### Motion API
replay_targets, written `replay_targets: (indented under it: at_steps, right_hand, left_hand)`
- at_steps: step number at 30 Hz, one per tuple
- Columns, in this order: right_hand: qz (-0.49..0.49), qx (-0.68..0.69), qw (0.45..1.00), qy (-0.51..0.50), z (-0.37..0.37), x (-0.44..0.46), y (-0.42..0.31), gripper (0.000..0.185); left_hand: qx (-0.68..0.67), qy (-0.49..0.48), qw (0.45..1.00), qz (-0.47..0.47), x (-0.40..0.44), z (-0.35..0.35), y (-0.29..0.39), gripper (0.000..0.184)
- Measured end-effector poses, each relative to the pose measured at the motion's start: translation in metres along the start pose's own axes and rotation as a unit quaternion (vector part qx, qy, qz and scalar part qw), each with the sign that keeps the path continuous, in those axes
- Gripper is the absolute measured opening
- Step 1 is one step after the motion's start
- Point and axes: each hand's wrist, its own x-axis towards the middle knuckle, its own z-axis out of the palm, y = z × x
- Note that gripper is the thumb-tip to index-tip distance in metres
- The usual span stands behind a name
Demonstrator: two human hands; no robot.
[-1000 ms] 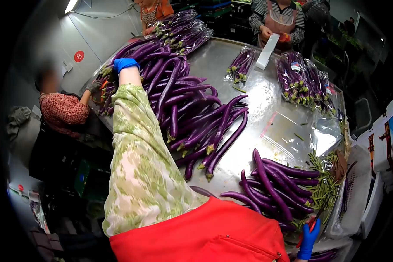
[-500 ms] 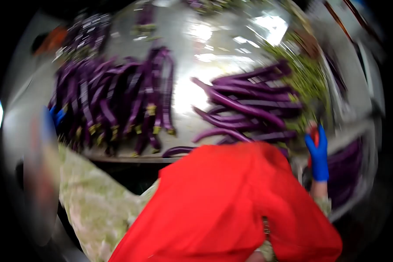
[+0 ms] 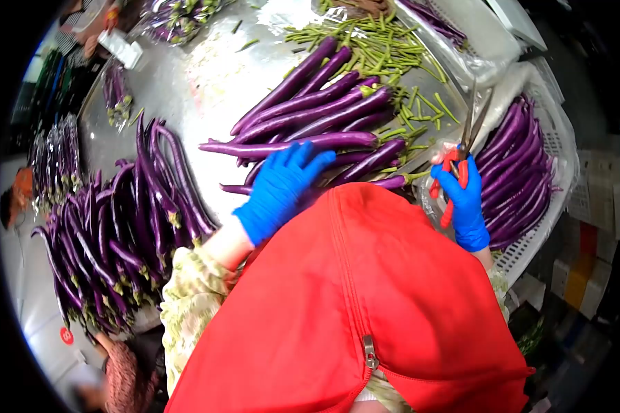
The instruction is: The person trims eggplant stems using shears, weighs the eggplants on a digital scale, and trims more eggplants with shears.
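My left hand (image 3: 279, 189), in a blue glove, lies over the pile of long purple eggplants (image 3: 303, 117) in the middle of the metal table. Its fingers are stretched out and touch an eggplant in the near part of the pile. My right hand (image 3: 467, 206), also blue-gloved, grips red-handled scissors (image 3: 453, 168) at the table's right edge. Their blades are slightly apart and point up and away from me. Cut green stems (image 3: 372, 51) lie behind and beside the pile.
A larger heap of eggplants (image 3: 117, 241) lies at left, with bagged ones (image 3: 55, 162) behind it. At right stands a white crate (image 3: 523, 251) holding lined-up eggplants. Another lined crate (image 3: 489, 51) is farther back. A person's patterned sleeve (image 3: 127, 375) shows at lower left.
My left hand has moved right, from the left heap to the middle pile. The view has swung to the right and sharpened. The scissors' blades now point upward in my right hand.
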Motion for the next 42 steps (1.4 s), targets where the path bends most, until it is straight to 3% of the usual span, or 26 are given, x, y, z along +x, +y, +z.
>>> replay_targets:
  at_steps: [1,3,6,10,11,14,17,21,22,25,27,29,31,33,36,37,39,42]
  right_hand:
    - [0.044,0.007,0.999,0.014,-0.002,-0.009,-0.003,0.03]
    - [0.101,-0.046,0.994,-0.01,-0.01,-0.025,-0.003,0.03]
    - [0.112,-0.088,0.985,-0.094,-0.014,-0.035,0.043,0.03]
    - [0.081,-0.155,0.98,-0.097,-0.007,-0.022,0.099,0.032]
    - [0.067,-0.166,0.98,-0.091,-0.004,-0.017,0.106,0.031]
    - [0.014,-0.066,0.998,-0.02,0.017,-0.007,0.098,0.026]
    - [0.149,0.108,0.983,0.002,0.031,-0.004,0.076,0.026]
    - [0.154,0.224,0.962,0.038,0.033,-0.001,0.079,0.028]
    - [0.125,0.2,0.971,0.03,0.034,0.0,0.08,0.028]
    - [0.051,0.146,0.988,0.008,0.036,0.005,0.079,0.027]
    - [0.018,0.132,0.991,-0.01,0.037,0.009,0.061,0.027]
    - [0.058,0.193,0.979,-0.004,0.041,0.001,0.027,0.026]
    - [-0.007,0.191,0.981,0.025,0.046,0.001,0.014,0.03]
    - [-0.039,0.168,0.985,-0.01,0.048,0.008,0.001,0.037]
    - [-0.062,0.118,0.99,-0.046,0.059,0.031,-0.024,0.038]
    - [-0.014,0.201,0.978,-0.055,0.067,0.037,-0.036,0.039]
    - [-0.152,0.239,0.956,-0.07,0.088,0.067,-0.036,0.039]
    - [-0.093,0.253,0.959,-0.083,0.1,0.077,-0.043,0.042]
  left_hand:
    - [0.077,0.027,0.996,0.033,0.002,0.029,-0.001,0.055]
    - [0.079,0.019,0.996,0.042,0.006,0.052,0.001,0.052]
    - [-0.036,-0.075,0.996,0.019,0.015,0.049,0.005,0.052]
    - [-0.166,-0.031,0.986,-0.009,0.039,0.063,0.017,0.056]
    - [-0.145,-0.05,0.988,-0.015,0.046,0.065,0.022,0.058]
    - [-0.102,-0.095,0.99,-0.026,0.063,0.056,0.033,0.068]
    - [-0.139,-0.114,0.983,0.016,0.073,0.07,0.017,0.072]
    - [-0.058,-0.099,0.992,-0.06,0.065,0.073,0.043,0.064]
    - [-0.002,-0.03,0.999,-0.031,0.065,0.079,0.046,0.055]
    - [-0.104,-0.058,0.992,-0.048,0.069,0.076,0.042,0.054]
    - [-0.265,-0.049,0.962,-0.052,0.065,0.059,0.03,0.054]
    - [-0.407,-0.031,0.908,-0.09,0.06,0.032,0.018,0.06]
    - [-0.592,-0.041,0.786,-0.172,0.053,-0.006,0.004,0.06]
    - [-0.614,-0.055,0.773,-0.152,0.042,-0.02,-0.029,0.062]
    - [-0.652,-0.081,0.739,-0.147,0.033,-0.061,-0.024,0.064]
    - [-0.657,-0.089,0.734,-0.148,0.032,-0.072,-0.015,0.065]
    - [-0.646,-0.123,0.745,-0.11,0.034,-0.073,-0.007,0.066]
    - [-0.659,-0.118,0.737,-0.093,0.035,-0.062,-0.007,0.063]
